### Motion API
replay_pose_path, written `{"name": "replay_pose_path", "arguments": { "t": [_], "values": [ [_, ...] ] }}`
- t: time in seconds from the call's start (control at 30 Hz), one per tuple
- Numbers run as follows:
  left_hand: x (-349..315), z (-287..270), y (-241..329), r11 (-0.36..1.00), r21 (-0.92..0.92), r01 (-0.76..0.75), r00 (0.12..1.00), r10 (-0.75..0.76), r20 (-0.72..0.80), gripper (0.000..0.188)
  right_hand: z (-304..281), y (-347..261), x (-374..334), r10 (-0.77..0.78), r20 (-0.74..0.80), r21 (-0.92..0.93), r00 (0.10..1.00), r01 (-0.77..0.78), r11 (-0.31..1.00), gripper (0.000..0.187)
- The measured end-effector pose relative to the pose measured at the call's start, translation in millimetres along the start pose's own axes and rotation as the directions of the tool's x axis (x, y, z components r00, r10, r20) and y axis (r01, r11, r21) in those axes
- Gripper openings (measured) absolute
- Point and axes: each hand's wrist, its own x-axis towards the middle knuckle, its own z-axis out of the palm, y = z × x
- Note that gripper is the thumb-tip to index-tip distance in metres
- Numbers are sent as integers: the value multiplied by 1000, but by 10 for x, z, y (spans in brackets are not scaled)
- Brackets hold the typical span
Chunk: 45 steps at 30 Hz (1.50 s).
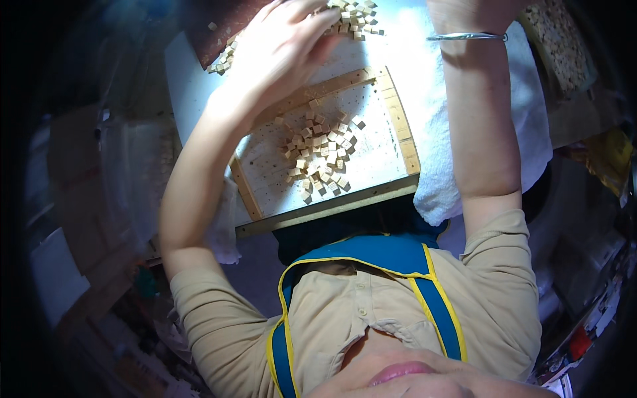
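My left hand (pixel 282 56) reaches across the far side of the white work board (pixel 378 149), blurred by motion, its fingers beside a heap of small wooden cubes (pixel 355 20). Whether anything is in those fingers I cannot make out. At the top edge, my right hand (pixel 474 13) is mostly cut off by the picture; its fingers do not show. A silver bracelet (pixel 468 37) circles that wrist. Nearer to me, a loose pile of wooden cubes (pixel 325 142) lies on the board, inside a frame of wooden strips (pixel 398 119).
A white towel (pixel 434 182) hangs over the board's right side. Beyond it stands a container full of small wooden pieces (pixel 564 46). A dark red-brown panel (pixel 215 30) lies at the far left, with more cubes (pixel 225 58) along its edge.
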Motion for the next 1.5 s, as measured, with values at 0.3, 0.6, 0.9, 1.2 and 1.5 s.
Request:
{"name": "replay_pose_path", "arguments": {
  "t": [0.3, 0.6, 0.9, 1.2, 1.5],
  "values": [
    [764, 519, -209, 821, -180, 542, 800, -437, 411, 46, 33, -60, 45, -4, -11, 82, 1000, 5, 997, 25],
    [197, 57, 101, 993, -101, 62, 934, -22, 357, 26, 125, -73, -61, 59, -66, -42, 996, -62, 997, 24],
    [-868, -226, -267, 989, -149, -4, 998, 13, 62, 26, 270, 99, -338, 164, 71, 44, 984, -167, 985, 11],
    [-1191, -368, -146, 959, 69, 273, 961, -270, -56, 46, 347, 144, -549, 229, 157, -14, 961, -230, 973, 13],
    [-1073, -402, -74, 979, -134, 152, 985, -161, -62, 31, 197, 291, -603, 160, 293, -107, 943, -134, 985, 18]
  ]
}}
